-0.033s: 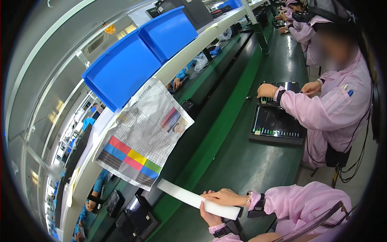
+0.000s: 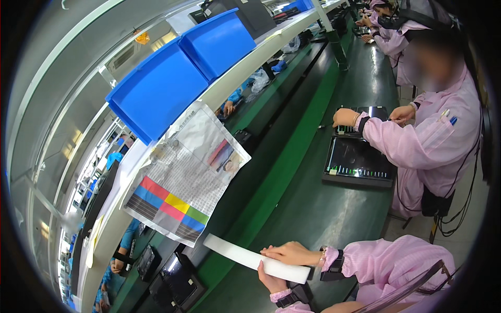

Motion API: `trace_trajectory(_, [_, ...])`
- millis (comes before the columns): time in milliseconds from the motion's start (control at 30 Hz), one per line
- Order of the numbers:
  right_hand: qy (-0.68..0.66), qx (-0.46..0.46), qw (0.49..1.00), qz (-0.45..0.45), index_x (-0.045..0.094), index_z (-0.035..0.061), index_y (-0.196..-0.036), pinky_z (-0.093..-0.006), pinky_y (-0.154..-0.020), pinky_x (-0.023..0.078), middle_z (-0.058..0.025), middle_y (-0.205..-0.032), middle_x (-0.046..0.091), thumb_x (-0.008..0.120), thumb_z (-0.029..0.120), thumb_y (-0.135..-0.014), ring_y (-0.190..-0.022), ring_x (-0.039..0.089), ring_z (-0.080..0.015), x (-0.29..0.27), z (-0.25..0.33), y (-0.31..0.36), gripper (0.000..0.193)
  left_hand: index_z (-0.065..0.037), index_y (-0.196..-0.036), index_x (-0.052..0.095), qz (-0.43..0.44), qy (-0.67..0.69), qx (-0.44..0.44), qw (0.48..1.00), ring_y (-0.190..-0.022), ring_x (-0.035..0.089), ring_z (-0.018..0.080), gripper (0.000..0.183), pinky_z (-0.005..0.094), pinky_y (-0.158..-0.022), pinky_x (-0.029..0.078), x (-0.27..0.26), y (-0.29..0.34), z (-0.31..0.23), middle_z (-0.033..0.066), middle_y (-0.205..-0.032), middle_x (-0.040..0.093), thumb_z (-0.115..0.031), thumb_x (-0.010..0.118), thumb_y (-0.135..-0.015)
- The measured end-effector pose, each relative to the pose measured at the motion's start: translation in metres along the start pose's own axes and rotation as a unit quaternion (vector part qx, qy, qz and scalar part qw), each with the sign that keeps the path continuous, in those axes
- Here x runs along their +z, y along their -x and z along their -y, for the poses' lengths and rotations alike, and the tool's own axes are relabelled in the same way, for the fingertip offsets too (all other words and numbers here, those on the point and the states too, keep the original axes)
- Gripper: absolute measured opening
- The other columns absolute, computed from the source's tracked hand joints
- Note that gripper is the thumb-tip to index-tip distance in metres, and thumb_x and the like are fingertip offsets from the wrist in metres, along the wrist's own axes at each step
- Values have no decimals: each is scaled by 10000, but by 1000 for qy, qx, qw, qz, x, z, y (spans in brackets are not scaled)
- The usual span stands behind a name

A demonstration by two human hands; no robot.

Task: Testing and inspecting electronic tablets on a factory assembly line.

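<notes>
A long white foam-like strip (image 2: 240, 255) slants across the lower middle, its far end beside the bottom corner of a hanging printed sheet (image 2: 195, 156). My left hand (image 2: 272, 283) is closed around the strip's near part from below, its thumb against the near edge. My right hand (image 2: 292, 254) comes in from the right and lies over the strip's other edge, fingers together and pressed to it. Some fingers overlap where the two hands meet. Pink sleeves and black wrist bands cover both wrists.
Blue bins (image 2: 162, 88) stand on the raised shelf at upper left. Dark screen panels (image 2: 175, 281) lie at lower left. On the green bench (image 2: 297, 208), a co-worker in pink handles a flat dark device beside another dark panel (image 2: 360, 156). Cables hang at far right.
</notes>
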State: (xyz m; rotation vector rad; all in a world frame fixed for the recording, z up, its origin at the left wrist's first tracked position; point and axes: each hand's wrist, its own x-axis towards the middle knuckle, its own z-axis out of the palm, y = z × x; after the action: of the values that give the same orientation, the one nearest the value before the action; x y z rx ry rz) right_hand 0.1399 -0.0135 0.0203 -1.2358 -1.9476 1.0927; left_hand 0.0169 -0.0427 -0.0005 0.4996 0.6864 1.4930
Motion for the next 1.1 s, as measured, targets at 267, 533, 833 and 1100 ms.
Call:
trace_trajectory(267, [-870, -90, 478, -74, 536, 7, -1109, -194, -419, 270, 34, -550, 379, 468, 229, -987, -417, 306, -39, -99, -43, -3, 263, -38, -1003, 509, -39, 80, -4, 996, -870, 542, 262, 276, 410, -886, 434, -7, -6, 2, 126, -958, 569, -232, 563, -814])
trace_trajectory(533, [-703, -28, 705, -92, 569, 17, -980, -194, -427, 278, 33, -558, 422, 489, 163, -963, -437, 348, -46, -75, -44, -10, 168, -33, -1041, 487, -13, 50, -15, 999, -752, 530, 222, 282, 399, -849, 434, -10, -6, 2, 92, -789, 515, -228, 549, -847])
trace_trajectory(833, [-458, 52, 874, 152, 593, 18, -1046, -168, -463, 371, 25, -634, 563, 531, 295, -961, -486, 478, -24, 6, -6, 0, 296, 15, -1179, 499, 12, -49, -52, 997, -939, 590, 211, 376, 332, -815, 501, -20, -2, 1, 113, -1037, 584, -247, 552, -916])
trace_trajectory(1100, [-554, 74, 811, 174, 548, -7, -1195, -171, -441, 370, 12, -643, 555, 543, 239, -954, -469, 477, -39, 2, -23, -7, 345, 6, -1111, 537, -12, -42, -41, 998, -891, 584, 192, 326, 320, -775, 502, -13, -2, 4, 96, -967, 582, -263, 540, -926])
